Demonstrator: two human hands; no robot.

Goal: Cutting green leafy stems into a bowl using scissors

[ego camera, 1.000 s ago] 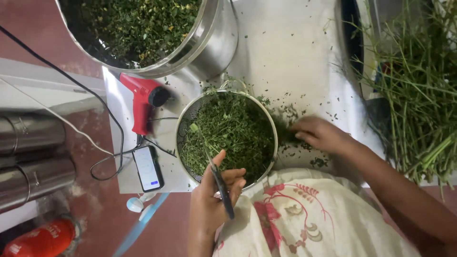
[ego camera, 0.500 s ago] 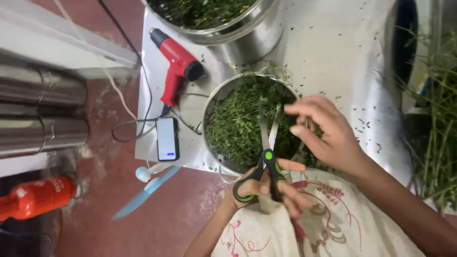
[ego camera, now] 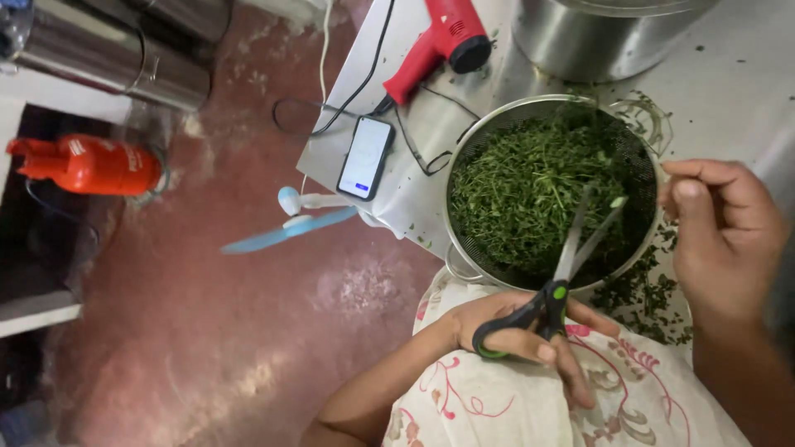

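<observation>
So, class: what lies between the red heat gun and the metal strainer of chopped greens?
In the head view, a black cord loops on the white sheet between the heat gun and the strainer.

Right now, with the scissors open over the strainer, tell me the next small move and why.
Probably close the blades. The left hand holds the scissors with blades parted over the cut greens in the metal strainer, a small green piece at one tip. The right hand sits at the rim, clear of the blades, fingers pinched; whether it holds a stem is unclear.
</observation>
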